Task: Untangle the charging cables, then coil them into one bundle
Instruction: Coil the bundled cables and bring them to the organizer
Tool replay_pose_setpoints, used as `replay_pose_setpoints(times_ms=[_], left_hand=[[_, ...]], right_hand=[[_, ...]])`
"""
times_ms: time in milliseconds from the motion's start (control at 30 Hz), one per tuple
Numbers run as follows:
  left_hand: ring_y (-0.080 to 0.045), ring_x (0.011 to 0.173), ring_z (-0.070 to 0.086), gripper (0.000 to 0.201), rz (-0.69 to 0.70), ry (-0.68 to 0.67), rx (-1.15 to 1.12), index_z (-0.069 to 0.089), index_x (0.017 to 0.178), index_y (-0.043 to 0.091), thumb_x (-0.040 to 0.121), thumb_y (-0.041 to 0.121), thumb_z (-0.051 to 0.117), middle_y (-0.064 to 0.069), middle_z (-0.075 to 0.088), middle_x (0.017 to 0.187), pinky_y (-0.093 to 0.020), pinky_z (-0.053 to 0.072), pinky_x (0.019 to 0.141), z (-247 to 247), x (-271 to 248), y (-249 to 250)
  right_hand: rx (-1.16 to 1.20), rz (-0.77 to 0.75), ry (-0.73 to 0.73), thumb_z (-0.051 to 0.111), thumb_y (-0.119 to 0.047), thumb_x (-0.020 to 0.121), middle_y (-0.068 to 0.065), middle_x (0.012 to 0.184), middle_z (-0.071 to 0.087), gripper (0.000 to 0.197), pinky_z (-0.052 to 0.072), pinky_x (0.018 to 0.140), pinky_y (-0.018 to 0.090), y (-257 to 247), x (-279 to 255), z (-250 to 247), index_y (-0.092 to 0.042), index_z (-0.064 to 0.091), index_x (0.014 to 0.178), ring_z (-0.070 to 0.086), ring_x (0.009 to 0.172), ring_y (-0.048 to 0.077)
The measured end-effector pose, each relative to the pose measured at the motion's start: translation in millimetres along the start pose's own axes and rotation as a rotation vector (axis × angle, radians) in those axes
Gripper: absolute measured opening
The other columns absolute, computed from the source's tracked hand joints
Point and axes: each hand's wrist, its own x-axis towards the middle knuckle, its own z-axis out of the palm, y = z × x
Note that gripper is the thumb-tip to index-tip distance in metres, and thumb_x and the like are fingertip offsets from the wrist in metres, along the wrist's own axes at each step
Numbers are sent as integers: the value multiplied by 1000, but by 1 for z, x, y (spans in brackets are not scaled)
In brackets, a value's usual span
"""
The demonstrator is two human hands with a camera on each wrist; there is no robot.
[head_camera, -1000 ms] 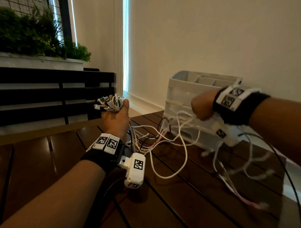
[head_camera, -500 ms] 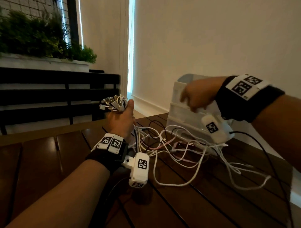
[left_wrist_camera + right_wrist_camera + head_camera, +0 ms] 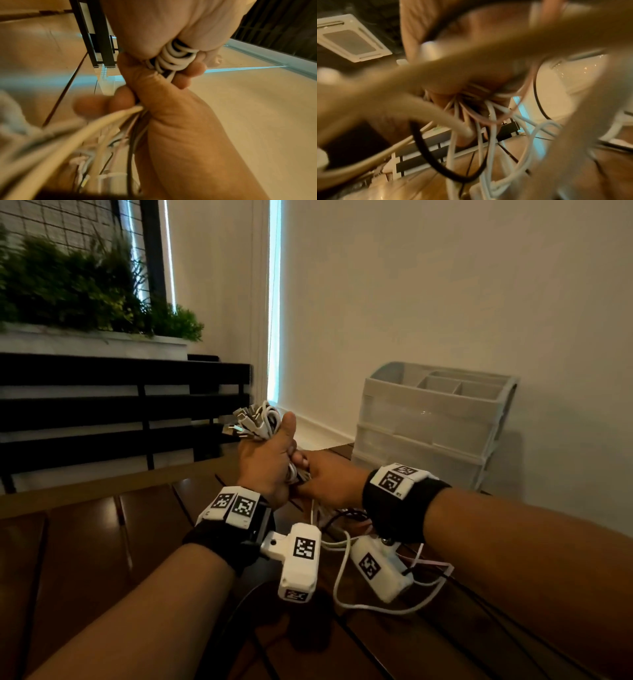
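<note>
- Head view: the left hand (image 3: 265,460) is fisting the charging cables (image 3: 260,419) just below their plug ends, thumb up along the bunch, with the connectors fanning out above the fist. The hand is held above the wooden table (image 3: 85,542).
- Head view: the right hand (image 3: 329,477) is pressing up against the left from below, fingers curled round the same cables where they leave the fist. Loose white, pink and black lengths are hanging down from there and lying in loops on the table beneath the wrists.
- Head view: a grey drawer organiser (image 3: 431,419) is standing at the back of the table by the wall, well apart from the hands; a planter with greenery (image 3: 85,289) is sitting beyond the bench on the left.
- Left wrist view: the left fingers (image 3: 197,67) are closing tightly on several white turns (image 3: 173,58), so some winding already appears done. The right hand's fingertips (image 3: 120,100) are pinching the strands just under that grip.
- Right wrist view: blurred; many strands are converging into the right hand's closed grip (image 3: 467,94), with a black loop (image 3: 436,162) and white loops dangling free below.
- Judgement: untangling looks largely finished, and coiling is in hand, at an early-to-middle stage.
- Judgement: the next move is probably calling for the right hand to gather the hanging slack and lay another turn into the left grip, without letting the plugs slip or the loose loops cross.
</note>
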Motion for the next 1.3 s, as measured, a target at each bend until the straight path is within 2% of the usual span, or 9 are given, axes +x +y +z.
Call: replay_pose_setpoints(times_ms=[233,433,600,767,867,967,1133,1200,1300], left_hand=[[-15,36,40,33,60,28,207,53,65,15,82,31,76,0,44,44,-26,40,47,-5,1,-3],[-16,35,40,31,79,97,248,57,72,8,84,31,74,-1,45,43,-29,41,49,-5,4,6],[-14,34,44,46,123,117,237,61,99,-8,85,35,72,-9,50,55,-26,45,46,-7,6,12],[-15,35,45,41,179,80,259,62,90,-3,85,36,71,-7,50,50,-29,45,52,-7,5,11],[-16,37,45,43,195,60,250,61,94,-6,85,35,72,-4,48,46,-28,43,48,-6,4,8],[-16,37,45,36,226,63,255,61,86,-3,87,32,70,-5,48,46,-26,44,45,-4,3,8],[-16,36,44,36,215,37,237,54,65,11,85,35,72,0,46,41,-34,42,54,3,4,15],[-16,36,44,35,183,33,201,56,82,6,83,36,73,2,46,42,-33,42,53,7,1,17],[-14,35,40,30,108,12,115,54,83,8,84,31,74,2,42,40,-26,39,46,15,-6,20]], right_hand=[[-347,30,-214,73,-30,83,-6,75,59,19,40,55,17,7,-8,-6,-15,62,86,51,61,4],[-578,-43,-178,73,-19,79,-1,85,56,29,38,59,23,22,-10,-14,-17,51,98,51,75,15],[-880,-61,44,71,-47,76,-3,110,58,48,38,91,40,42,-13,-22,-25,46,111,54,101,20],[-585,134,-153,76,-69,56,-3,144,38,107,31,105,48,25,-16,-38,-36,24,144,38,129,23],[-351,113,-8,82,-44,69,-3,133,52,82,43,95,31,-6,-17,-62,-29,42,139,52,114,15],[41,186,213,78,-8,74,11,103,69,43,56,70,30,-24,-22,-72,-16,59,112,65,76,16],[693,429,-64,56,13,84,21,107,57,35,56,59,26,-36,-36,-50,-3,50,114,68,74,26],[456,378,-22,74,-5,78,12,112,58,54,55,68,28,-32,-33,-40,-15,50,125,64,89,24],[-176,191,120,80,-41,68,2,94,55,30,51,71,33,-24,-21,-20,-28,58,85,57,84,21]])
